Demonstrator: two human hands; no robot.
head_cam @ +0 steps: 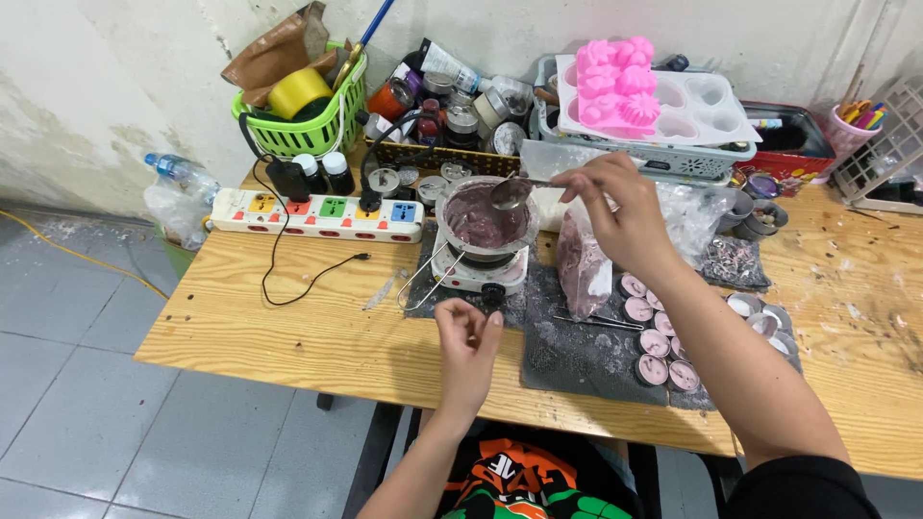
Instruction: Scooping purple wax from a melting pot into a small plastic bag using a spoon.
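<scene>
My right hand (620,213) holds a metal spoon (510,192) over a small metal pot (486,219) of purple-brown melted wax. The pot sits on a small white electric hot plate (478,272). My left hand (468,344) hovers near the table's front edge, just below the hot plate's black knob (493,292), fingers loosely curled with nothing seen in them. A clear plastic bag of purplish material (583,267) stands under my right wrist. Several small round tins filled with pink wax (657,338) lie on a dark mat (575,351) to the right.
A white power strip (317,215) with a black cable lies at the left. A green basket (310,123), jars and tubes, a grey crate with pink and white moulds (642,96), and empty tins (764,317) line the back and right of the wooden table (279,327).
</scene>
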